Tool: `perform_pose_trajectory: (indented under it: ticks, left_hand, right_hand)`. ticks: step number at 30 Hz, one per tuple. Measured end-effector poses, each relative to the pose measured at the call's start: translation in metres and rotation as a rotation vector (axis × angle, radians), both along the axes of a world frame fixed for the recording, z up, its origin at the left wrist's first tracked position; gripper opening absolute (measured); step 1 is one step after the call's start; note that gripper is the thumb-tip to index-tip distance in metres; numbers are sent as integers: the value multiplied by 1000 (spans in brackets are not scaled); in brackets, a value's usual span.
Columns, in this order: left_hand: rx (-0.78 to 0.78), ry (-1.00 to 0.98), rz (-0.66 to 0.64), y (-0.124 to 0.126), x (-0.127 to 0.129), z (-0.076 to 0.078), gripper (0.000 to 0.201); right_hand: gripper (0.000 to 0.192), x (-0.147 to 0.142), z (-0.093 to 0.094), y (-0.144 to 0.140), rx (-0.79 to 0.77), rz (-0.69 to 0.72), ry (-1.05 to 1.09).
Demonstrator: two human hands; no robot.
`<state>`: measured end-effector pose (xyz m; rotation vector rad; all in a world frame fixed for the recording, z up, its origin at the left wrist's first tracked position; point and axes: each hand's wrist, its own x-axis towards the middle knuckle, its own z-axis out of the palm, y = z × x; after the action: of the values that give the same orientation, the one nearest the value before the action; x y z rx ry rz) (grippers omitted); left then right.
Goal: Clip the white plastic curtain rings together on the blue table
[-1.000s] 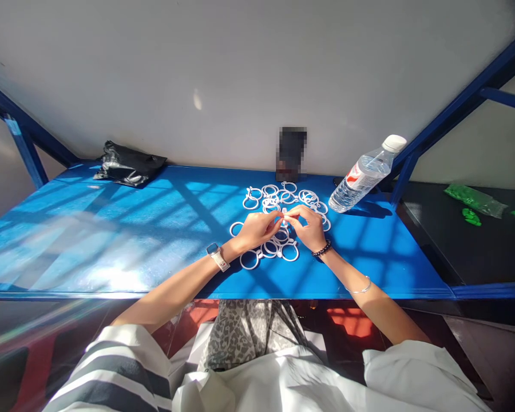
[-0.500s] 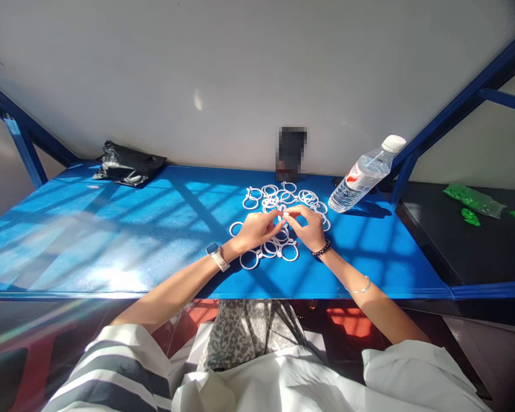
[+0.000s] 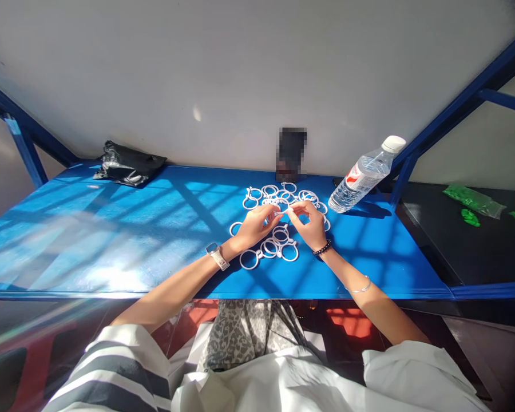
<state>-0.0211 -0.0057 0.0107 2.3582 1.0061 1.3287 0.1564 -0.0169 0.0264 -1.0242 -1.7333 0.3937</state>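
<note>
The blue tabletop (image 3: 111,229) runs wide under slatted sunlight, backed by a pale wall, and the work sits toward its far right part. At the far left corner lies a black bag (image 3: 129,164), untouched through the last second. Toward the far right corner a water bottle (image 3: 366,173) leans on the blue frame, exactly where it was. Against the wall at the middle of the far edge stands a small dark object, blurred out. Now to the action: a cluster of white plastic rings (image 3: 283,197) is scattered just this side of that object, and a second little group of rings (image 3: 269,249) lies nearer the front edge, below the wrists. Both groups look unchanged from a second ago. What has changed is the hands: they have lifted and slid a touch toward the far edge, away from the near group. The left hand (image 3: 254,226), with a watch on its wrist, has its fingers pinched together on one end of a single white ring (image 3: 282,212); the right hand (image 3: 309,224), with a bead bracelet, pinches the other end. So that ring is held off the tabletop, between the two sets of fingertips, right above the gap between the two groups. The hands now look drawn slightly wider apart, which reads to me as the ring being pulled or flexed between them, though the piece is too small to say if it is open or snapped.
</note>
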Motion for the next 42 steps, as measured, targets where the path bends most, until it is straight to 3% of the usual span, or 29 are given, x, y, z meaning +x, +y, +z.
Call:
perform_pose_trajectory:
  ticks: [8,14,19,23,27,35,42]
  left_hand:
    - [124,-11,6,0,0,5,12]
    - [146,1,-29,3,-1,1,8]
    - [121,-13,-15,4,-1,-1,10]
    - [77,-81,-23,3,-1,0,26]
    - [1,-103,-57,-2,-2,5,37]
    - [-66,-17,-58,-4,-3,8,29]
    - [-136,13,-104,-6,-3,9,35]
  right_hand:
    - [15,1,-3,4,-30,-19,-82]
    - [27,1,-3,4,-163,47,-85]
    - [28,1,-5,5,-296,149,23]
    - [33,0,-10,8,-411,243,152]
    - [35,-1,-14,11,-418,269,237]
    - [31,1,-15,11,-371,214,242]
    - [25,2,-15,10,-338,188,222]
